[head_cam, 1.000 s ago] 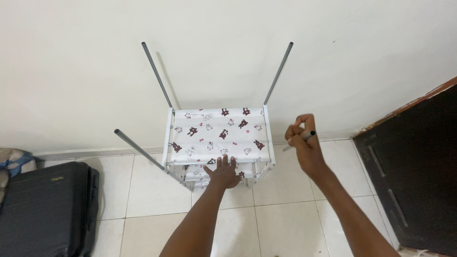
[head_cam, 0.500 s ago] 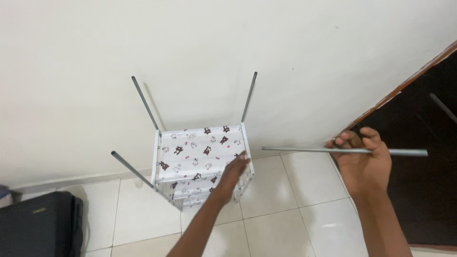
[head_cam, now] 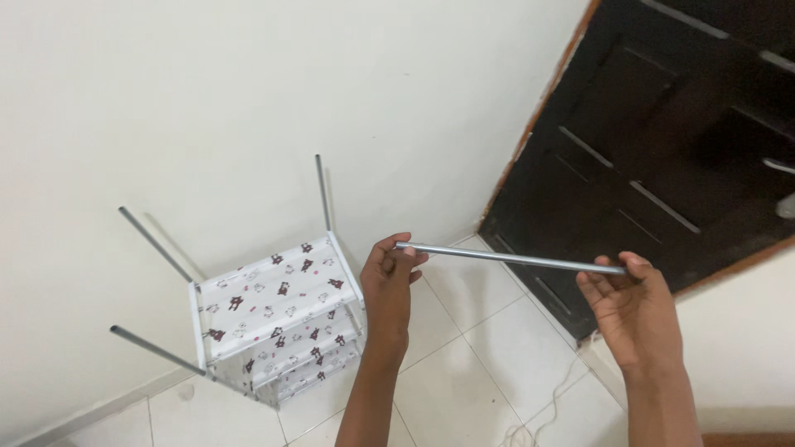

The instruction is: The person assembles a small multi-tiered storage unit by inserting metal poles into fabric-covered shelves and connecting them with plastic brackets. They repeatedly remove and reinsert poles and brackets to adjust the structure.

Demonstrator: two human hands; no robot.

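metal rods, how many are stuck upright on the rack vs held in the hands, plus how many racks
Rods standing on the fabric-shelf rack: 3
Rod held by left hand and right hand: 1
Racks: 1
Total: 5

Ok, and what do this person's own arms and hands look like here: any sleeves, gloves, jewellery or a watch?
Both arms are bare as far as the frame shows, with no sleeve in view. The left hand and the right hand wear no gloves. No ring, bracelet or watch shows on either wrist or on the fingers that are visible. No cables, tape or markings appear on them.
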